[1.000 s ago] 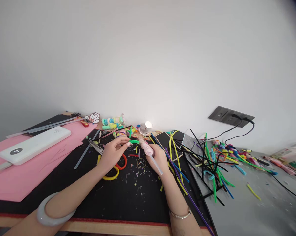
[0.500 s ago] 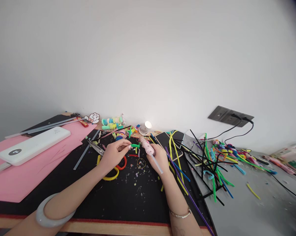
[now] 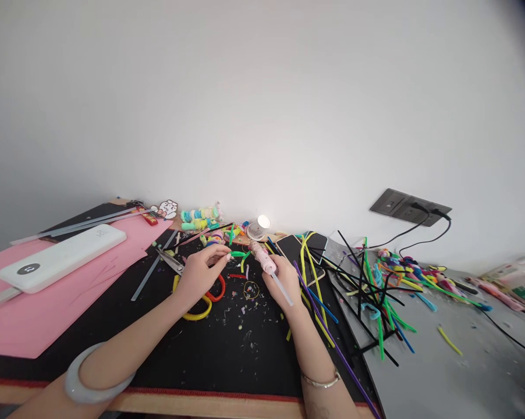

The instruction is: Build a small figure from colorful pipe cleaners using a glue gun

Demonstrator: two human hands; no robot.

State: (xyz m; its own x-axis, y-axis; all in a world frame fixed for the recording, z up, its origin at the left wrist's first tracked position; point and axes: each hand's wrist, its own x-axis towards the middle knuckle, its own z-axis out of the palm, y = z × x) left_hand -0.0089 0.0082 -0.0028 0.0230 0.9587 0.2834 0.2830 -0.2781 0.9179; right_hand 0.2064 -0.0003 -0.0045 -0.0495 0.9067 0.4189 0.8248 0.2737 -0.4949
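Observation:
My left hand (image 3: 205, 270) is closed in a pinch on one end of a short green pipe cleaner (image 3: 239, 254), over the black mat. To its right, my right hand (image 3: 284, 280) wraps round a pink hot glue gun (image 3: 262, 258). A translucent glue stick (image 3: 281, 289) juts from the gun's rear toward my wrist. The gun's nozzle points away from me, beside the green piece; whether they touch I cannot tell. Under my left hand lie scissors (image 3: 197, 311) with yellow and red handles.
Black mat (image 3: 227, 361) strewn with scraps. Pink paper (image 3: 48, 317) and a white power bank (image 3: 66, 256) lie left. A paper cup (image 3: 259, 227) stands by the wall. Pipe cleaners (image 3: 376, 302) are heaped right, near two phones (image 3: 291, 250) and a wall socket (image 3: 408, 206).
The glue gun has turned slightly in my right hand and sits a little lower right. My left hand has shifted slightly left with the green pipe cleaner.

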